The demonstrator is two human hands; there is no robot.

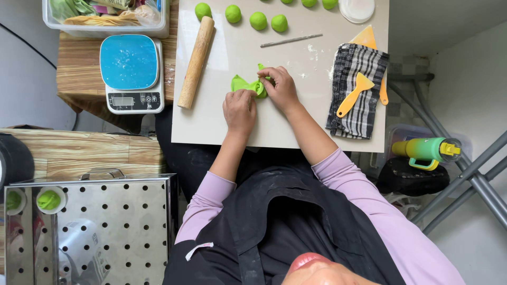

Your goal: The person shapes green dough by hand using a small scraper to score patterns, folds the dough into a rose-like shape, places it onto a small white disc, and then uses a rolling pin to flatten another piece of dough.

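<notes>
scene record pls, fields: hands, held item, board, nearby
left hand: pinching the green dough piece
right hand: folding the same piece
board: pale, holds wooden rolling pin, green dough balls, thin metal rod
nearby: blue-topped scale, checked cloth with yellow scraper, perforated steel tray

A piece of bright green dough [248,84] is lying on the pale board [237,126], a little above the board's middle, well below the row of round green dough balls [258,20] near the far edge. It is flattened and thin, with its edges being gathered into folds and pleats, so its outline is looking crumpled rather than round. One flap is spreading out to the left side, and a small tip is sticking up at the top. Its right part is sitting hidden under fingers, so the full shape cannot be told.
</notes>
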